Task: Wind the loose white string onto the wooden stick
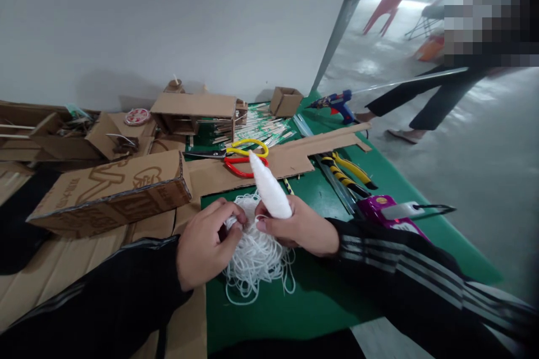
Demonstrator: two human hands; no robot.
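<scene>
A white cone wound with string (269, 188) points up and to the left, its wide end in the fingers of my right hand (301, 227). My left hand (210, 241) is closed on a small bunch of white string, just left of the cone. Beneath both hands a loose tangle of white string (259, 261) lies on the green table (252, 331). Yellow and red handled scissors (246, 158) rest on a flat cardboard strip (290, 160) behind the cone.
A long cardboard box (113, 193) lies at the left. Behind stand cardboard pieces (193, 106) and scattered sticks (261, 126). Right of centre are a blue glue gun (341, 106), yellow-black pliers (347, 174) and a purple power strip (387, 213). A person's legs (425, 95) show beyond the table.
</scene>
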